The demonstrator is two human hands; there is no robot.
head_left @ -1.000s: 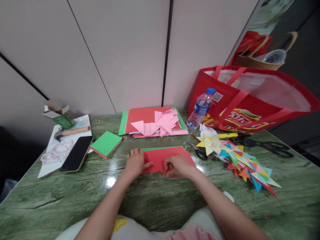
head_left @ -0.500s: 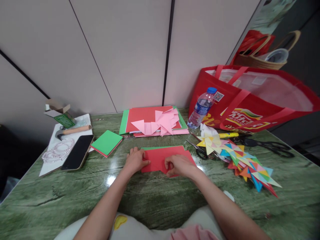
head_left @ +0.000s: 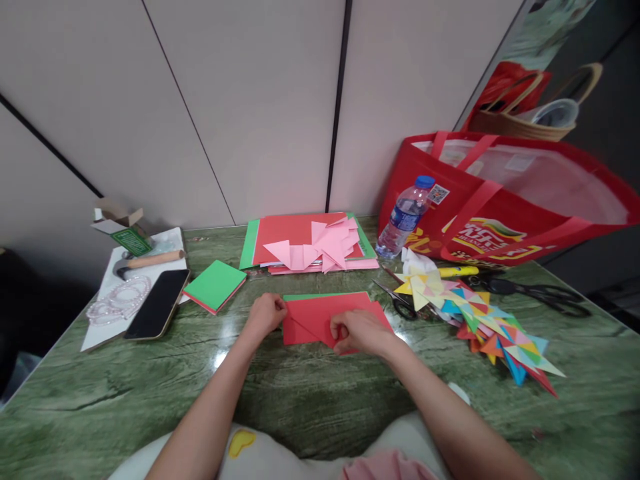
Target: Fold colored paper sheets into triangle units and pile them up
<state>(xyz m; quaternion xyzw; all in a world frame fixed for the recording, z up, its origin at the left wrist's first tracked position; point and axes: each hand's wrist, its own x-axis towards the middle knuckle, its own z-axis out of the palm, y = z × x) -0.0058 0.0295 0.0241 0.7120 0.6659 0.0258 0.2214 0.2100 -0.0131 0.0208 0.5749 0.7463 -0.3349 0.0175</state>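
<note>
Nearest the person, pale trousers [head_left: 280, 450] with a yellow patch [head_left: 242, 443] came up against the near side of the green veined table [head_left: 165, 393]. A little beyond lay the red folded sheet [head_left: 313, 313], flat on the tabletop, a slanting crease or flap edge across its near part. The left hand [head_left: 269, 312] stood at its left edge, thumb and fingertips drawn together by the far corner; I could not tell whether they pinched the paper or merely touched it. The right hand [head_left: 363, 332] lay over its right part, fingers curled under, seemingly to weigh that side down and stop it sliding; whether the fingertips gripped anything was hidden from me. A strip of green paper [head_left: 306, 296] peeped out along the red sheet's far edge.

Just right of the red sheet lay small scissors [head_left: 404, 308], perhaps kept there for easy reach, and past them a spill of many-coloured folded paper points [head_left: 483, 323]. Left of it sat a square green-topped pad [head_left: 215, 283] of paper, then a dark-screened smartphone [head_left: 158, 305] leaning over a white board [head_left: 95, 339] that also carried a clear bead string [head_left: 119, 303] and a wooden-handled hammer [head_left: 156, 259].

Beyond the red sheet, pink folded pieces [head_left: 336, 245] rested on a paper stack [head_left: 287, 233], probably heaped there to free the working spot. Farther right of it, a water bottle [head_left: 404, 219] stood before a red shopping bag [head_left: 465, 200].
</note>
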